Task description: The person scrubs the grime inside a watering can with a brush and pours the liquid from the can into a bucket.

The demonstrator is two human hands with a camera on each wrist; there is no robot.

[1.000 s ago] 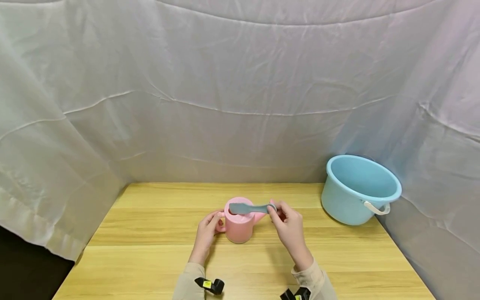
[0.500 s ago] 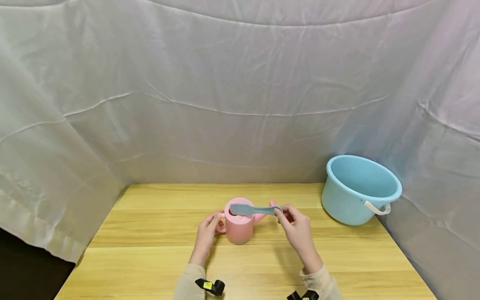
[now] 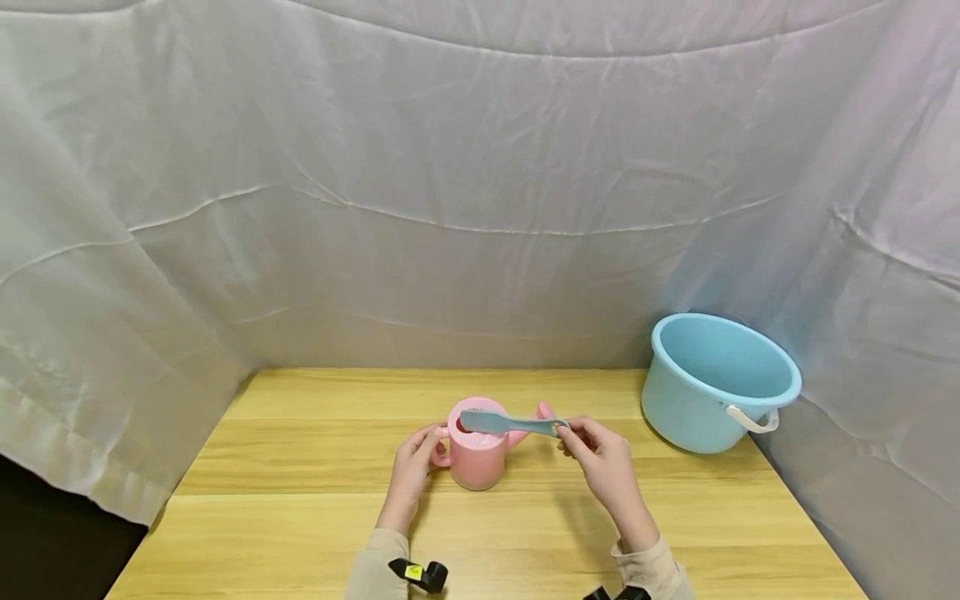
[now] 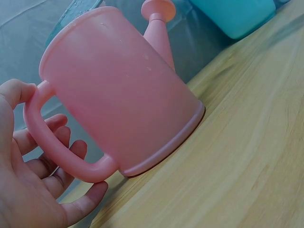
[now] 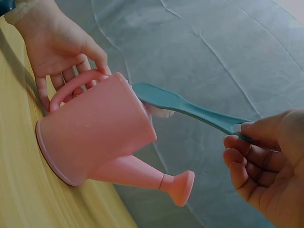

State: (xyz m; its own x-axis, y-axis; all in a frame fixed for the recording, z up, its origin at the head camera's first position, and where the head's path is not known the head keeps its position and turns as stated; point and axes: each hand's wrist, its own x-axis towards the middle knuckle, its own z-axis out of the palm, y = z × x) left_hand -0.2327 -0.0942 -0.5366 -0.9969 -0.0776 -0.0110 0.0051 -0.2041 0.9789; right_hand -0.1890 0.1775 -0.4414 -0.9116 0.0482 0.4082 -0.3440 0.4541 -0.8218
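Note:
A pink watering can (image 3: 477,462) stands upright on the wooden table, its spout pointing right. My left hand (image 3: 414,467) holds its handle (image 4: 66,159), the thumb on the top of the handle and the other fingers around it. My right hand (image 3: 606,467) pinches the end of a blue-green brush (image 5: 204,114) between thumb and forefinger. The brush lies across the can's top opening, its head over the rim. A bit of white, apparently bristles (image 5: 161,112), shows under the head in the right wrist view. The can's inside is mostly covered by the brush.
A light blue bucket (image 3: 682,408) with a white handle (image 3: 752,419) stands at the table's back right corner. Grey-white curtains (image 3: 480,208) hang behind the table and at both sides. Bare wood (image 3: 300,517) lies left of the can.
My right hand has moved right and slightly toward me, drawing the brush's handle end along. The brush head stays over the can's opening. My left hand and the can have hardly moved.

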